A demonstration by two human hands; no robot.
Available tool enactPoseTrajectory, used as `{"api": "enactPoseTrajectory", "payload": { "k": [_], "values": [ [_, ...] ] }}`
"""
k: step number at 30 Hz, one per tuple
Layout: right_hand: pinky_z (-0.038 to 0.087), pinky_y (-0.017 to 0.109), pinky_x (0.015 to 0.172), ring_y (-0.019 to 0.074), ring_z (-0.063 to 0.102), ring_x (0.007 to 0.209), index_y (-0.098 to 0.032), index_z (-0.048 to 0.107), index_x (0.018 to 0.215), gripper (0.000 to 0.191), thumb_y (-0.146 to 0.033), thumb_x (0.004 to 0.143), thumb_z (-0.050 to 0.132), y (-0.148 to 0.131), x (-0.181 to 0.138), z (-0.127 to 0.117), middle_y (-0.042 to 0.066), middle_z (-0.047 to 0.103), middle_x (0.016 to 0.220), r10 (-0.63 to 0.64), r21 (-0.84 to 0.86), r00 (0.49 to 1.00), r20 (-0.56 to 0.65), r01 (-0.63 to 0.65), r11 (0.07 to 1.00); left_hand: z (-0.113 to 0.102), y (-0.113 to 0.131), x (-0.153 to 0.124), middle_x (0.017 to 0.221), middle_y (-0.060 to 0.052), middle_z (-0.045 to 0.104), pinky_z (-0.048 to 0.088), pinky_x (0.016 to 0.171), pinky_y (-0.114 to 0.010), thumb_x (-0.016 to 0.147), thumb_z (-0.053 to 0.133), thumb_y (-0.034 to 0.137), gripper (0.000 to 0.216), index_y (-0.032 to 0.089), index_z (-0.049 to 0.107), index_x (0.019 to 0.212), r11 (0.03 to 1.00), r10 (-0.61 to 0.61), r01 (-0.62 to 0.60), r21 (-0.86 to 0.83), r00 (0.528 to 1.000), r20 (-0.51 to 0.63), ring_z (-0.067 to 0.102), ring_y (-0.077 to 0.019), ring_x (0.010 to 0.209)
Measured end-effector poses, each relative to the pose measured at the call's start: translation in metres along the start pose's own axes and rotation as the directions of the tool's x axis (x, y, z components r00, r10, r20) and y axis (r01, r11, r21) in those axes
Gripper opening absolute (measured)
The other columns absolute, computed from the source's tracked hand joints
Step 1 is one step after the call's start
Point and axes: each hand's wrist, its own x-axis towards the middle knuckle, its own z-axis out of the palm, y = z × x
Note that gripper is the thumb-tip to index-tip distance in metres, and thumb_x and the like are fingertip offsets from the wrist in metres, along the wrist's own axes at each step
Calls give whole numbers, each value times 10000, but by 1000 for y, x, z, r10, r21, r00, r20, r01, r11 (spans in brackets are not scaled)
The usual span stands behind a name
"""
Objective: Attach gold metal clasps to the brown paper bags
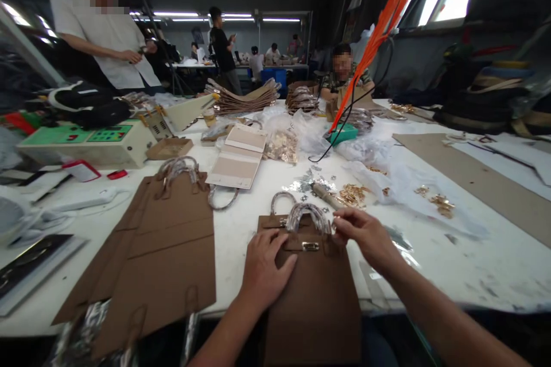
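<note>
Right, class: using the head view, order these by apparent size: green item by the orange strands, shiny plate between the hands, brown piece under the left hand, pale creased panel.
1. Brown piece
2. Pale creased panel
3. Green item
4. Shiny plate
These are apparent sizes only.

The person's left grip [267, 266] lies on a brown bag [314, 304], near its shiny clasp [310, 246]. The right grip [364, 235] pinches by the wrapped handles [307, 218]; I can't make out what's between the fingertips. Gold pieces [353, 195] litter the white table [456, 266], and someone in a white shirt [107, 28] stands beyond.
</note>
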Motion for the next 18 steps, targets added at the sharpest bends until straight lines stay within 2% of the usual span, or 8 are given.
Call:
{"api": "enactPoseTrajectory", "payload": {
  "k": [2, 4, 6, 10, 13, 16, 18],
  "values": [
    [485, 233, 632, 127, 604, 673, -140, 619, 1119, 561, -561, 783, 776, 21, -30, 32, 56, 677, 777, 59, 100, 996, 66, -65, 993, -1, 4, 4, 1290, -18, 598, 419, 1096, -486, 831, 710, 368, 346, 298, 677, 1168, 999, -34, 36, -32, 999, 43, 528, -235, 1222],
    [491, 220, 639, 119, 611, 697, -137, 612, 1114, 549, -550, 790, 775, 41, -46, 57, 51, 671, 805, 64, 141, 997, 50, -71, 988, -2, 9, 7, 1300, -21, 588, 410, 1092, -467, 809, 726, 320, 274, 266, 682, 1074, 995, -64, 69, -69, 995, 72, 517, -234, 1235],
    [528, 236, 684, 139, 653, 774, -141, 599, 1104, 547, -543, 782, 782, 52, -51, 70, 65, 678, 911, 40, 167, 999, 15, -42, 985, -4, 14, 11, 1308, -36, 579, 401, 1089, -451, 782, 741, 274, 216, 214, 654, 971, 989, -92, 102, -109, 991, 95, 504, -239, 1257],
    [571, 317, 844, 210, 695, 995, -172, 581, 1255, 607, -539, 806, 757, 54, -50, 70, 107, 666, 1176, 12, 189, 998, 67, -24, 982, -12, 23, 12, 1304, -48, 572, 397, 1053, -419, 737, 752, 205, 222, 172, 576, 868, 972, -138, 155, -175, 985, 106, 492, -240, 1275],
    [548, 352, 911, 227, 680, 1041, -170, 638, 1220, 553, -543, 823, 736, 53, -51, 63, 107, 682, 1151, 20, 137, 995, 96, -33, 990, -18, 28, 6, 1209, -46, 601, 401, 1013, -394, 787, 705, 216, 176, 170, 555, 866, 961, -161, 170, -218, 985, 59, 522, -221, 1209],
    [474, 349, 1014, 209, 633, 1098, -188, 714, 1072, 399, -513, 841, 729, 54, -52, 62, 79, 675, 1137, -114, -11, 992, 52, 115, 993, -20, 31, -3, 1088, -44, 612, 430, 959, -353, 902, 595, 323, 160, 179, 568, 967, 915, -224, 220, -337, 974, 29, 566, -180, 1056],
    [442, 324, 1029, 197, 603, 1126, -209, 748, 1003, 330, -499, 848, 725, 55, -52, 63, 60, 659, 1153, -213, -111, 977, 29, 215, 970, -19, 31, -7, 1042, -39, 623, 440, 945, -336, 958, 511, 395, 232, 184, 580, 1024, 841, -307, 303, -448, 950, 66, 583, -164, 990]
  ]
}}
